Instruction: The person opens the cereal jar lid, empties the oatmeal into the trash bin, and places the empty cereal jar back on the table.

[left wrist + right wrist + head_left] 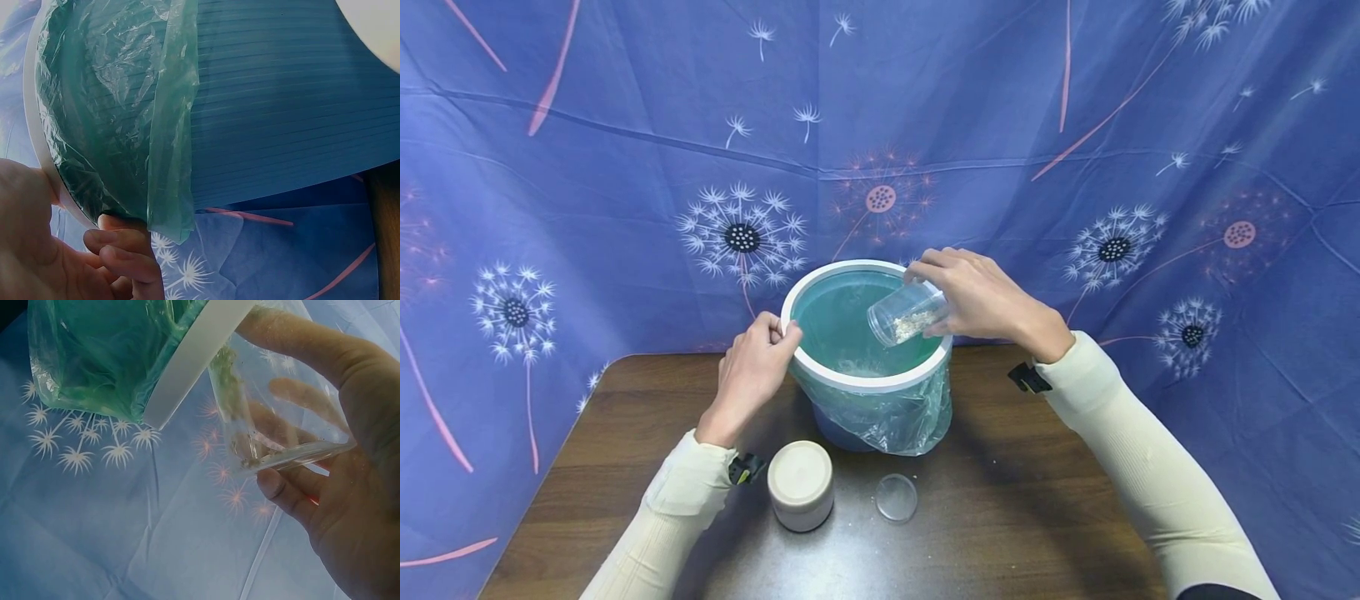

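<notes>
My left hand (pixel 754 367) grips the white rim (pixel 880 382) of a blue trash bin (pixel 294 106), thumb on top and fingers curled beneath. A thin green bag (pixel 119 81) lines the bin and hangs over its outside. Over the right part of the opening, my right hand (pixel 973 296) holds a clear plastic cup (pixel 908 312), tipped with its mouth toward the inside of the bin. Pale flaky bits (pixel 917 323) lie along the cup's lower side. In the right wrist view, fingers show through the clear wall of the cup (pixel 294 431).
A round jar with a cream lid (pixel 801 483) stands on the brown wooden table (pixel 1030 500), near my left wrist. A clear round lid (pixel 897 497) lies in front of the bin, with small crumbs around it. Behind hangs a blue dandelion-print cloth (pixel 1000 108).
</notes>
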Tool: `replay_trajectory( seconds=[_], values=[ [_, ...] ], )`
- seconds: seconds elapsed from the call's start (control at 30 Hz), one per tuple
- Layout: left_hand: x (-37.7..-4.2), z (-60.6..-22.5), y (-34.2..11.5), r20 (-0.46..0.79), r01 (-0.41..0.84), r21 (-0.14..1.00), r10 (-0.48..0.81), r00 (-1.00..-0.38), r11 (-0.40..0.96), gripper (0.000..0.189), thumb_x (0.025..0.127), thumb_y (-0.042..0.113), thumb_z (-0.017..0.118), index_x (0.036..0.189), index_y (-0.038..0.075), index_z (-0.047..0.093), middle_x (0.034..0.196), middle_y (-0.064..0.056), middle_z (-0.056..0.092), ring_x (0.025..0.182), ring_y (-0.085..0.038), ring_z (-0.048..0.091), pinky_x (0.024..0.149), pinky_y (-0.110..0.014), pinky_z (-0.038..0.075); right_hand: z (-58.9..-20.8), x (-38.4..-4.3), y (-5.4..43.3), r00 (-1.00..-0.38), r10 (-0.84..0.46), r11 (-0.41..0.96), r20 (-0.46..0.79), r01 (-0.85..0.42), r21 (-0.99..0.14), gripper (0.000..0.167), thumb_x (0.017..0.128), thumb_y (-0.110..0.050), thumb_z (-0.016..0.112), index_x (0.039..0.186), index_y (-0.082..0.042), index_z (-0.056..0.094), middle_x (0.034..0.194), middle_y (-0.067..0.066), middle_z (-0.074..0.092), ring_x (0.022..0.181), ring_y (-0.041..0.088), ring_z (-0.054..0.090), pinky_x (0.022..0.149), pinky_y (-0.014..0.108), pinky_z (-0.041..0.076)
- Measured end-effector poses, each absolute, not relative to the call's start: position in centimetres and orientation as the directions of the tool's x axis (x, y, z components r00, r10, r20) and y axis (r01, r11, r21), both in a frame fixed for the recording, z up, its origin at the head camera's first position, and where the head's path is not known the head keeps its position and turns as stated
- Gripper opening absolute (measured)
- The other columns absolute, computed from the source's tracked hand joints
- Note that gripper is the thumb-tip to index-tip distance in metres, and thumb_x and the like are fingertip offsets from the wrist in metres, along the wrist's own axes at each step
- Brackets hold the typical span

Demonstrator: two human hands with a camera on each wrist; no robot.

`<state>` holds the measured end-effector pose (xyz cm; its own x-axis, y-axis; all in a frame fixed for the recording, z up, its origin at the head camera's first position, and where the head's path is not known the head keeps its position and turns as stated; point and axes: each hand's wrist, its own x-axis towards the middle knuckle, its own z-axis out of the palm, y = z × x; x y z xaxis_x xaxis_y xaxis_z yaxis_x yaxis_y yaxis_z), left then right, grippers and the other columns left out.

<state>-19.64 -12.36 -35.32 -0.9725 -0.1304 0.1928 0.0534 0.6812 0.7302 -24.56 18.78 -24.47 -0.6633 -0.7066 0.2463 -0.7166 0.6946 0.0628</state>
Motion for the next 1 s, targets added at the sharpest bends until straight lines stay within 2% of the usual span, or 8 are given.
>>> replay_trajectory(
  seconds=[0.3, 1.0],
  values=[
    [-19.7, -35.35, -12.36, 0.195, 0.055, 0.73, -0.129, -0.972, 0.682, 0.034, 0.103, 0.049, 0.049, 0.098, 0.017, 0.058, 0.092, -0.003, 0.064, 0.086, -0.032, 0.063, 0.074, -0.046, 0.04, -24.41, -24.48, 18.58, -0.667, -0.705, 0.698, 0.241, -0.712, 0.074, 0.074, 0.069, -0.038, 0.102, 0.131, -0.016, 0.068, 0.123, 0.004, 0.067, 0.106, 0.031, 0.065, 0.09, 0.052, 0.054],
    [-19.63, -35.37, -12.37, 0.198, 0.057, 0.73, -0.13, -0.972, 0.681, 0.034, 0.103, 0.049, 0.049, 0.098, 0.017, 0.058, 0.093, -0.004, 0.065, 0.088, -0.032, 0.064, 0.076, -0.047, 0.04, -24.2, -24.46, 18.32, -0.649, -0.725, 0.68, 0.232, -0.727, 0.092, 0.074, 0.069, -0.039, 0.102, 0.133, -0.017, 0.072, 0.123, 0.006, 0.066, 0.109, 0.032, 0.064, 0.096, 0.053, 0.052]
  ],
)
